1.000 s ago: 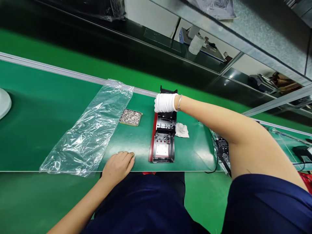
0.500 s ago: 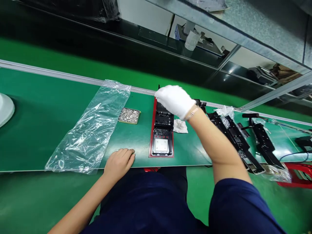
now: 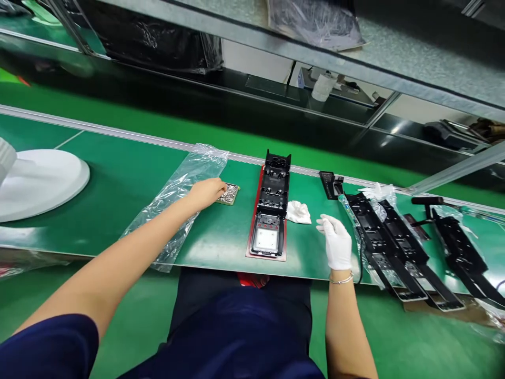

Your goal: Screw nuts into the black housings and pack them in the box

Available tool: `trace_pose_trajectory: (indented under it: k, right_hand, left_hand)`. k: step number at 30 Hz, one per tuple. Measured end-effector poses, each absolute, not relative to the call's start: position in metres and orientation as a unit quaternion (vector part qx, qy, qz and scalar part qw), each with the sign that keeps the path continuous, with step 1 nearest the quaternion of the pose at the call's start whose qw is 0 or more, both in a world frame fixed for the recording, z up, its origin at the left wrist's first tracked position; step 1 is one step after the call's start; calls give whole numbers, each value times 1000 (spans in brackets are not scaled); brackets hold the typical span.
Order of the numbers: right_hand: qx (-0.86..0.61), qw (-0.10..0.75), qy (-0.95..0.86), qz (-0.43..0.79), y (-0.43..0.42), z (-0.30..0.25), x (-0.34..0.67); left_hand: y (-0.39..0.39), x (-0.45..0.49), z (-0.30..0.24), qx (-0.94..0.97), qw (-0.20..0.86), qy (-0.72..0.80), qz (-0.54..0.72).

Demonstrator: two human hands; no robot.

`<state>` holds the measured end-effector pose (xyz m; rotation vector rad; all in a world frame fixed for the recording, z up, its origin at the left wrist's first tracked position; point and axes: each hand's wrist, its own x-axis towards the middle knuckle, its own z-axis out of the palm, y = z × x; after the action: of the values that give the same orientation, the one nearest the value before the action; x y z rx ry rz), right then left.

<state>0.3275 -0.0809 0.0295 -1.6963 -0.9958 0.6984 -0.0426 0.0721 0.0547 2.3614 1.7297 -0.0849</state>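
A long black casing (image 3: 278,184) lies open side up on a red mat (image 3: 249,251), on the green table (image 3: 213,237), its length running away from the person. Its near section holds a white panel (image 3: 266,239) below a row of small red dots.

Left of the casing, the bare left hand (image 3: 208,192) reaches into a shallow tray (image 3: 235,195) filled with small metal pieces (image 3: 230,195). Its fingers are bent down and close together; whether they pinch a piece cannot be told. A clear plastic bag (image 3: 187,179) lies farther left of the casing, partly beneath the left forearm, and a white round base (image 3: 51,181) stands well apart on that same side.

Just right of the casing sits a crumpled white cloth (image 3: 299,212). Beyond it on the right is the right hand (image 3: 336,242), in a white glove, fingers loosely curled with a narrow gap to the thumb; whether anything is between them cannot be told. Farther right of the casing, more black casings (image 3: 373,229) lie slanted near plastic wrapping (image 3: 384,195). Beyond the casing's far end, on a shelf, stands a blue-edged device (image 3: 302,78); any marking on it is too small to read.
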Motion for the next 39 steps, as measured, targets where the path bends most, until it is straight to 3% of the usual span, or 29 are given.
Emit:
trace_pose_trajectory:
  k: [10, 19, 28, 33, 36, 39]
  right_hand:
    - [-693, 574, -267, 344, -99, 20, 352]
    - [-611, 717, -141, 305, -61, 12, 355]
    - [-622, 751, -185, 121, -79, 33, 347]
    - [-647, 727, -229, 11, -108, 59, 347]
    - [-611, 757, -231, 23, -96, 69, 349]
    - [-578, 777, -244, 49, -71, 70, 349]
  left_hand:
    - [75, -34, 58, 786, 88, 600, -118]
    - [84, -25, 58, 789, 98, 592, -133]
    - [40, -12, 91, 765, 142, 628, 26]
    - [10, 26, 86, 753, 287, 575, 139]
    - [7, 53, 75, 763, 345, 522, 165]
    - [8, 73, 65, 797, 310, 496, 149]
